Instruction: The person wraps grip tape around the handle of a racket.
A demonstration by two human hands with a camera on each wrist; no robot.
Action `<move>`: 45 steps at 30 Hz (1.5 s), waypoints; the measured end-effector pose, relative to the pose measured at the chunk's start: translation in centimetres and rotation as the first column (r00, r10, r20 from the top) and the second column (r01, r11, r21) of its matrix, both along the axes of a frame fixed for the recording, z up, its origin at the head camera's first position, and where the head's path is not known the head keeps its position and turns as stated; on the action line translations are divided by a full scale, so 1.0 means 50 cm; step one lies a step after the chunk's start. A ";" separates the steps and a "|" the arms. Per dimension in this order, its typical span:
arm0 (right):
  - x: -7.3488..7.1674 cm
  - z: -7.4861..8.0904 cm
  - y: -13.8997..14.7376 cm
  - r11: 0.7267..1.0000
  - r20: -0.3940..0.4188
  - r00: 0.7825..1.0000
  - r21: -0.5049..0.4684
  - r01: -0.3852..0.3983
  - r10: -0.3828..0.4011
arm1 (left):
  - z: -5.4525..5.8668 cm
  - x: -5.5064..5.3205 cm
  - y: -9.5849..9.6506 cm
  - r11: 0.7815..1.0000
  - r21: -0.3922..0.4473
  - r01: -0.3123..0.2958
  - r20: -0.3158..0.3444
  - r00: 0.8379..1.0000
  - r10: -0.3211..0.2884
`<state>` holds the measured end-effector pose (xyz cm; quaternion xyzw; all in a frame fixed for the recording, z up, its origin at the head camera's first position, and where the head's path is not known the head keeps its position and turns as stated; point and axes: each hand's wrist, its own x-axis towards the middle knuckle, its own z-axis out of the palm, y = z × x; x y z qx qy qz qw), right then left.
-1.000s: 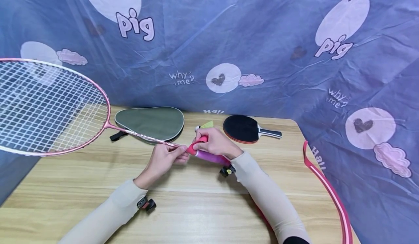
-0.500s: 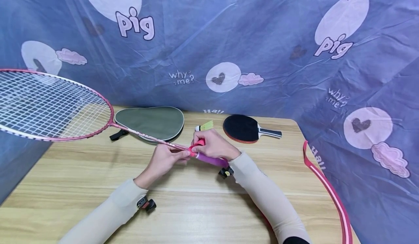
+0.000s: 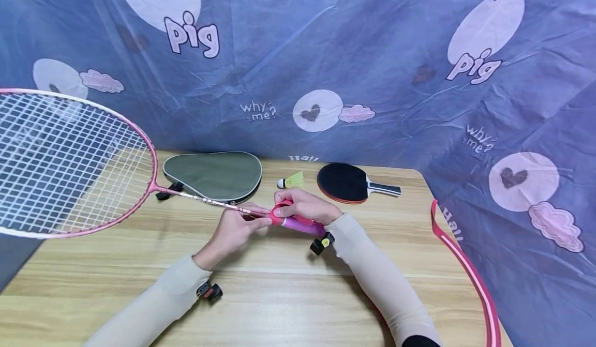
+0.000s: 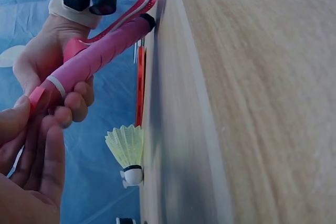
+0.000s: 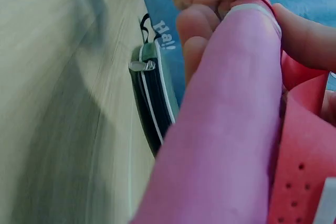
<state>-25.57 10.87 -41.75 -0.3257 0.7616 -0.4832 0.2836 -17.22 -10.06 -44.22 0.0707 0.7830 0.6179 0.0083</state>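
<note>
A pink-and-white badminton racket [image 3: 139, 205] is held above the table, its strung head to the left. My left hand [image 3: 233, 230] grips it where the shaft meets the handle, thumb on a red band of tape there. My right hand [image 3: 309, 207] grips the top of the pink-purple handle [image 5: 226, 114] and pinches the red perforated grip tape [image 5: 307, 156], which loops at the handle's top. In the left wrist view the handle [image 4: 100, 53] shows its dark butt end, with the tape trailing beside it. My right palm hides part of the handle in the head view.
Along the table's back lie a green paddle case [image 3: 214, 174], a yellow shuttlecock [image 3: 292, 180] and a black table tennis paddle [image 3: 344, 182]. A long stretch of red tape [image 3: 470, 272] curves along the right edge. A blue printed cloth [image 3: 261, 68] hangs behind the table.
The racket has rolled about its shaft, its head dipping in angle and then tilting back. My right hand has shifted slightly lower, so the whole shuttlecock shows. More tape lies round the handle's top.
</note>
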 end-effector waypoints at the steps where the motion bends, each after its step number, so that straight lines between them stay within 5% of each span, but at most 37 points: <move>1: -0.001 -0.001 0.000 1.000 0.025 1.000 -0.013 -0.012 0.012 | -0.001 0.000 0.001 1.000 -0.014 -0.004 -0.020 1.000 0.004; 9: -0.004 -0.008 -0.002 0.991 0.178 0.980 -0.116 -0.073 0.093 | -0.003 -0.001 0.002 0.998 -0.056 -0.009 -0.079 0.997 0.005; 16: -0.006 -0.012 -0.002 0.990 0.119 0.986 -0.089 -0.108 0.118 | -0.006 -0.003 0.001 0.999 -0.040 0.003 -0.053 0.999 -0.005; 25: -0.003 -0.011 -0.005 0.993 0.050 0.994 -0.076 -0.089 0.093 | -0.006 -0.002 -0.005 0.988 0.125 0.086 0.079 0.992 -0.096; 32: 0.000 -0.011 -0.007 0.996 0.032 0.998 -0.072 -0.046 0.049 | -0.002 -0.003 -0.004 0.966 0.252 0.058 0.145 0.985 -0.097; 40: 0.008 -0.007 -0.013 0.997 0.028 0.999 -0.077 0.023 -0.021 | -0.004 -0.002 -0.005 0.966 0.254 0.043 0.100 0.993 -0.070; 45: 0.011 -0.003 -0.016 0.997 -0.076 0.995 -0.026 0.067 -0.069 | -0.005 0.000 -0.005 0.976 0.217 0.016 0.068 0.997 -0.031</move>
